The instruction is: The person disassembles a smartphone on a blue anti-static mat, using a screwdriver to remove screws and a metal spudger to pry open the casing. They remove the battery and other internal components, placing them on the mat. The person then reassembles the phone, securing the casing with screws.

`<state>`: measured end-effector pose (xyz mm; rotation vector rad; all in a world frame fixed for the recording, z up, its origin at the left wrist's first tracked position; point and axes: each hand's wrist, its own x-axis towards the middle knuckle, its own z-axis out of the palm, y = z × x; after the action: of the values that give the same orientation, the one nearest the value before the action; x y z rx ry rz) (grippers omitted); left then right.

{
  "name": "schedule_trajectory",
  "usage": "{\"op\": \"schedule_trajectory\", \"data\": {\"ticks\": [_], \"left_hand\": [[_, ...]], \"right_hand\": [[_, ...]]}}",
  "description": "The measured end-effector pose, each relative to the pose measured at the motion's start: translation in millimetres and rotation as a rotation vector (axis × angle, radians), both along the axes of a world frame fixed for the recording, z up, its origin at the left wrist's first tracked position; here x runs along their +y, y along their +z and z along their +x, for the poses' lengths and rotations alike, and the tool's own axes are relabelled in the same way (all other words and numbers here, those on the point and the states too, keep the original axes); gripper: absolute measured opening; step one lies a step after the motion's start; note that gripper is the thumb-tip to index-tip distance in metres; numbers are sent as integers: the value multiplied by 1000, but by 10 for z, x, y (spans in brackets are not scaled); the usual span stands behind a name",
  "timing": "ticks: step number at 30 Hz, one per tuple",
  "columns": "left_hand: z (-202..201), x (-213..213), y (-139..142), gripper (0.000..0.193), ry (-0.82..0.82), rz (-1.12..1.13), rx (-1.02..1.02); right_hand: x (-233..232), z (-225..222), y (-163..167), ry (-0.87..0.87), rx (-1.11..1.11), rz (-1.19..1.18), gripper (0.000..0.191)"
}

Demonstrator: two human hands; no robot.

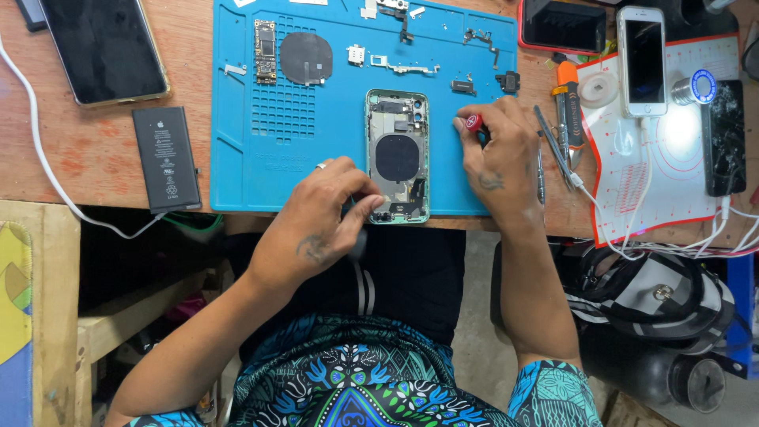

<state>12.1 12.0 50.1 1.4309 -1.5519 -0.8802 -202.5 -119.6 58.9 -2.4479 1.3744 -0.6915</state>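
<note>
An opened phone housing (398,155) with a round black coil inside lies on a blue work mat (261,158). My left hand (326,209) rests at the housing's lower left corner, fingers pinched on its edge. My right hand (498,154) sits just right of the housing and grips a small red-tipped tool (473,122), its tip hidden by the fingers. Small removed parts, a circuit board (265,51) and a round coil (306,58) lie along the mat's far side.
A black battery (166,158) and a dark tablet (103,47) lie on the wooden bench at left. At right are tweezers (553,146), an orange-handled tool (568,103), a white phone (642,59), a red phone (563,25), a white-red mat (672,182) and cables.
</note>
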Motion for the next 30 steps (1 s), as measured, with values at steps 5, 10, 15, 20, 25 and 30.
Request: {"op": "schedule_trajectory", "data": {"ticks": [5,10,15,20,25,30], "left_hand": [[49,1,-40,15,33,35,64],[51,-10,-50,16,55,38,92],[33,-15,-56,15,61,47,95],[34,-7,-38,12,62,59,90],[39,1,-25,11,31,114,89],[43,25,-53,13,-10,50,50]], "right_hand": [[15,16,-26,-9,-12,20,6],[75,-17,-40,12,27,24,5],[91,-61,-53,57,-39,18,7],[93,-230,132,1,-69,72,15],[142,-468,270,-65,-10,105,32],[203,-547,111,-137,-108,166,37]]}}
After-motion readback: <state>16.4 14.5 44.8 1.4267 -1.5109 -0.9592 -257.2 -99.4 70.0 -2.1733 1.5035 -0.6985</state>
